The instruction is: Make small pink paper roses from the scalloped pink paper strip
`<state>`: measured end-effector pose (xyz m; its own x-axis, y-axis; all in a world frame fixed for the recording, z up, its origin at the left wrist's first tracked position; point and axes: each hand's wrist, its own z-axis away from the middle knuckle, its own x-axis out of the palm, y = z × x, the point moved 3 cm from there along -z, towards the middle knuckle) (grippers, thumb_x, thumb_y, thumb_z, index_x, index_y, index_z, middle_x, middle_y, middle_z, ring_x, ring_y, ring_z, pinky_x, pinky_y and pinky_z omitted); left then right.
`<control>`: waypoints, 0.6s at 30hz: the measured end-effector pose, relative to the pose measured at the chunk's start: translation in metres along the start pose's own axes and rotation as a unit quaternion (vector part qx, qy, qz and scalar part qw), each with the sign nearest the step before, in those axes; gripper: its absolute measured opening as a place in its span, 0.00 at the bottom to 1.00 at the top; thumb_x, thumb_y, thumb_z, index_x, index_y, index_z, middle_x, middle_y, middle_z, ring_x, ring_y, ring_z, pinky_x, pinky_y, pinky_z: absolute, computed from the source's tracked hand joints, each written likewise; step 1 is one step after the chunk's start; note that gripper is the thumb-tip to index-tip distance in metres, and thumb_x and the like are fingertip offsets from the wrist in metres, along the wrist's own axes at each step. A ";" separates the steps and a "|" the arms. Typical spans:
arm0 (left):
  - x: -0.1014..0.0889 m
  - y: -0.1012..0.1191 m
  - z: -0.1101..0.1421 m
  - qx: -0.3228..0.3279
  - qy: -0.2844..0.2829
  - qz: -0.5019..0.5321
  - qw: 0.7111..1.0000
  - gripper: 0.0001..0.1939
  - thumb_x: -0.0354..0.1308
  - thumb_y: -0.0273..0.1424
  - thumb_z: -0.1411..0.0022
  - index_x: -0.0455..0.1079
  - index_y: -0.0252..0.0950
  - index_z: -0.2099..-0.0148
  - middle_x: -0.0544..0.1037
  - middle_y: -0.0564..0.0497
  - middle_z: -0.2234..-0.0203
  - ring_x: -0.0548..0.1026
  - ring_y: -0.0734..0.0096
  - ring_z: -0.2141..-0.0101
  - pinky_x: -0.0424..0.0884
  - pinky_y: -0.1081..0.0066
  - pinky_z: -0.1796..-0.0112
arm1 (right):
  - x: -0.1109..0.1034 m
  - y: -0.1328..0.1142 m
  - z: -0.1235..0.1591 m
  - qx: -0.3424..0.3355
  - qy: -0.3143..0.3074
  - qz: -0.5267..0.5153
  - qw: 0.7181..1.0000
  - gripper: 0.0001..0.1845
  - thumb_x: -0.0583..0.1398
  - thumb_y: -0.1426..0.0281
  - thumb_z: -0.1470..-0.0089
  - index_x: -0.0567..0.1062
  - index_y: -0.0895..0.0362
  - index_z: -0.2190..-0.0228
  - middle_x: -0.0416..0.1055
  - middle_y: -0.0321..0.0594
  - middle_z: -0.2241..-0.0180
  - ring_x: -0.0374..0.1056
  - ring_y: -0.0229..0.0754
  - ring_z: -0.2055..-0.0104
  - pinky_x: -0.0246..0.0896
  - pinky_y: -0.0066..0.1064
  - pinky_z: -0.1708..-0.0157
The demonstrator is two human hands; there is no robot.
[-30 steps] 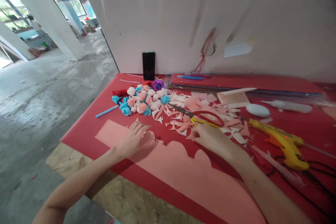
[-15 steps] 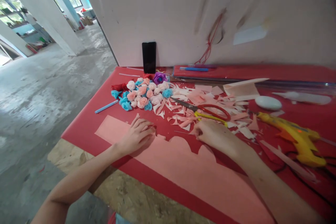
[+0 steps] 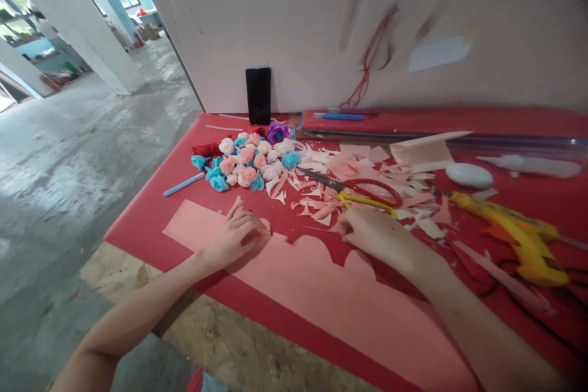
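Observation:
My left hand (image 3: 236,236) is over the long pink crepe paper strip (image 3: 316,294), its fingers curled and closed on a small pink paper piece (image 3: 265,225) with a rounded edge. A narrow pink tip pokes up by its fingers. My right hand (image 3: 361,225) is pinched closed around one end of a thin stick (image 3: 319,229), which points left; its exact kind is too fine to make out. Just beyond that hand lie scissors (image 3: 342,186) with red and yellow handles, on a heap of pink and white paper scraps (image 3: 312,205). The strip's upper edge has rounded, scalloped cuts.
Several paper roses (image 3: 245,162) are grouped at the back left, near a black phone (image 3: 258,96) leaning on the wall. A blue pen (image 3: 184,185) lies left. On the right are a yellow glue gun (image 3: 514,233) with cord, a white oval object (image 3: 469,175) and a bottle (image 3: 533,165).
The view has shifted, so the table objects sit higher in the picture. The thin stick at my right fingertips shows more clearly. My left hand has turned slightly over the small paper piece.

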<state>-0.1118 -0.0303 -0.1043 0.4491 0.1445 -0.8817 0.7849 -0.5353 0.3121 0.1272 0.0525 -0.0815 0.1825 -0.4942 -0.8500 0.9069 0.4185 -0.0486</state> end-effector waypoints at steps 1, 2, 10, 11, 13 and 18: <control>0.000 0.000 0.000 -0.002 0.001 -0.001 1.000 0.05 0.51 0.28 0.36 0.68 0.37 0.61 0.79 0.52 0.67 0.73 0.72 0.62 0.48 0.57 0.39 | 0.000 0.000 0.000 -0.001 0.001 -0.002 1.000 0.13 0.57 0.65 0.41 0.71 0.58 0.57 0.70 0.43 0.55 0.68 0.42 0.56 0.66 0.41 0.57; -0.001 0.001 -0.001 -0.003 0.002 -0.004 1.000 0.06 0.50 0.28 0.36 0.68 0.37 0.61 0.79 0.51 0.66 0.73 0.71 0.62 0.49 0.56 0.39 | -0.001 0.000 0.001 -0.003 0.003 -0.004 1.000 0.13 0.57 0.65 0.41 0.71 0.58 0.57 0.70 0.43 0.55 0.68 0.42 0.56 0.66 0.41 0.57; -0.013 0.015 -0.009 0.039 -0.002 -0.031 0.999 0.11 0.45 0.28 0.33 0.69 0.36 0.58 0.78 0.49 0.63 0.71 0.68 0.58 0.51 0.55 0.41 | -0.005 -0.003 0.009 -0.045 0.046 -0.050 0.997 0.09 0.57 0.68 0.43 0.73 0.59 0.72 0.71 0.37 0.69 0.68 0.39 0.64 0.63 0.34 0.63; -0.013 0.017 -0.011 0.047 -0.006 -0.034 0.998 0.12 0.45 0.27 0.33 0.70 0.37 0.59 0.78 0.49 0.63 0.71 0.68 0.58 0.52 0.56 0.42 | -0.007 -0.005 0.011 -0.059 0.058 -0.062 0.995 0.10 0.57 0.70 0.44 0.72 0.58 0.76 0.70 0.36 0.73 0.67 0.39 0.66 0.60 0.32 0.65; -0.012 0.018 -0.016 0.060 -0.017 -0.040 0.997 0.12 0.45 0.28 0.33 0.71 0.38 0.59 0.78 0.49 0.63 0.71 0.68 0.58 0.56 0.58 0.45 | -0.010 -0.009 0.016 -0.086 0.080 -0.089 0.989 0.13 0.55 0.73 0.47 0.70 0.57 0.82 0.68 0.36 0.78 0.65 0.39 0.69 0.54 0.29 0.70; -0.003 0.022 -0.026 0.086 -0.055 -0.051 0.993 0.12 0.47 0.30 0.33 0.72 0.39 0.56 0.78 0.49 0.59 0.70 0.64 0.56 0.57 0.57 0.48 | -0.012 -0.016 0.026 -0.116 0.107 -0.141 0.977 0.14 0.54 0.73 0.51 0.70 0.56 0.85 0.66 0.36 0.82 0.61 0.37 0.75 0.45 0.28 0.75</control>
<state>-0.0853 -0.0210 -0.0860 0.3143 0.1185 -0.9419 0.7345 -0.6589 0.1623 0.1208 0.0319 -0.0572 -0.1694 -0.4539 -0.8748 0.7947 0.4621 -0.3937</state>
